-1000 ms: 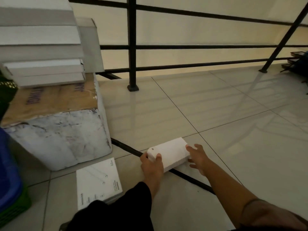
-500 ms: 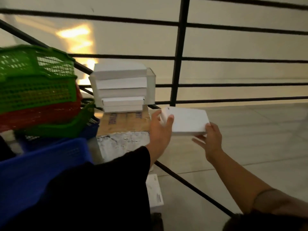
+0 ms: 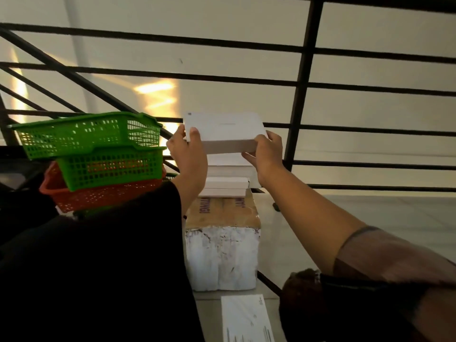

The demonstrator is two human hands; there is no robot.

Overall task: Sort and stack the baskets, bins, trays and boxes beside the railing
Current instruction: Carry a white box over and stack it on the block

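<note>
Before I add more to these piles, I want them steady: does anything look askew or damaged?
Yes. The top green basket sits tilted and shifted left on the basket below. The big white box under the stack of white boxes has a scuffed face and torn brown tape.

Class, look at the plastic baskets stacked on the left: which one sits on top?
The upper green basket sits on top, tilted; a second green basket nests below it, and the red basket lies beneath both.

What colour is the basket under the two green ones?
Red, or orange-red: the bottom basket of that stack, shown in the head view.
</note>
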